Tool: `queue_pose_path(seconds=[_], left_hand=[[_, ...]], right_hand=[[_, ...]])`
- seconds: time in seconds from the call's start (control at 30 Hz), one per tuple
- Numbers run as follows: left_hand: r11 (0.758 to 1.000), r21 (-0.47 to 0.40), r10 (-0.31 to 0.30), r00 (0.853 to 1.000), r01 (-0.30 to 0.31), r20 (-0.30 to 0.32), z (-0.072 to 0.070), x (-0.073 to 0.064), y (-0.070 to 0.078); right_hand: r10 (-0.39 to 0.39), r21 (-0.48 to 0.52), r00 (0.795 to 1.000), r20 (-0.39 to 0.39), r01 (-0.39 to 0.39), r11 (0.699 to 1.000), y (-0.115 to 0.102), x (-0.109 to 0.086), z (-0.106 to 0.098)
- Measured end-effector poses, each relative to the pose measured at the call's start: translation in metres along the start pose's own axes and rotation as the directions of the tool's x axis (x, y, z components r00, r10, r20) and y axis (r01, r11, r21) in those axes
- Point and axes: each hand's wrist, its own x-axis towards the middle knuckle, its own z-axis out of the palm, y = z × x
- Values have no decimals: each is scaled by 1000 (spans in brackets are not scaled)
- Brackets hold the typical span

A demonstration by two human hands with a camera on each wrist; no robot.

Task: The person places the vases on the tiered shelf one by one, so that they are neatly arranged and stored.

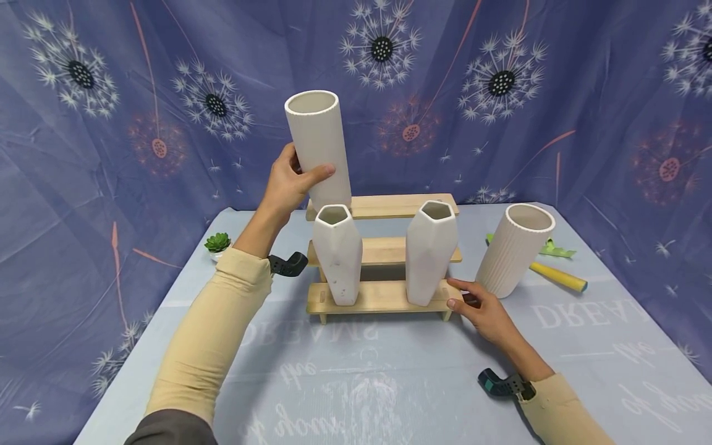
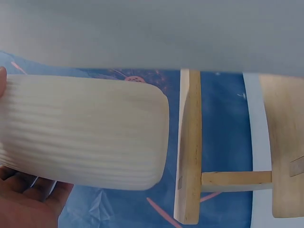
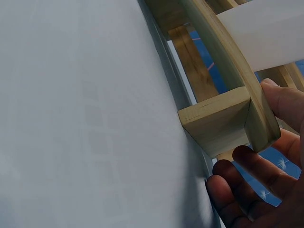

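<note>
1. Head view: the left hand [image 1: 288,185] is gripping a ribbed cylindrical vase [image 1: 324,139], its thumb lying across the near side and its fingers wrapping behind.
2. This vase is tilting slightly, mouth up, at the left end of the top tier [image 1: 403,206] of a wooden stand [image 1: 384,250]. In the left wrist view, a narrow gap is showing between the vase's base and the plank.
3. The right hand [image 1: 483,314] is pinching the right end of the bottom tier [image 1: 384,296]; the right wrist view is showing the thumb at the upper edge and the fingers below.
4. A left faceted vase [image 1: 339,259] and a right faceted vase [image 1: 431,256] are standing on the bottom tier, well apart.
5. A second ribbed vase [image 1: 510,256] is standing on the table [image 1: 345,371], right of the stand, near the right hand.
6. A yellow cylinder [image 1: 560,277] and a green ribbon [image 1: 556,249] are lying beyond it.
7. A small succulent [image 1: 218,241] is sitting left of the stand.
</note>
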Motion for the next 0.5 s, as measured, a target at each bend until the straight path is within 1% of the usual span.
queue_pose_path(seconds=[0.17, 0.4, 0.47, 0.5], left_hand=[[1000, -5, -17, 999, 17, 37, 5, 10, -2], [999, -22, -25, 998, 26, 63, 10, 18, -6], [999, -16, -28, 997, 29, 65, 11, 20, -7], [999, -12, -29, 997, 30, 66, 11, 20, -7]], right_hand=[[-16, -3, 1000, -14, 16, 1000, 0, -1, 0], [-14, 3, 1000, -8, 14, 1000, 1, 0, -1], [-8, 4, 1000, -4, 8, 1000, -9, -3, -2], [-9, 7, 1000, -3, 9, 1000, -9, -3, -2]])
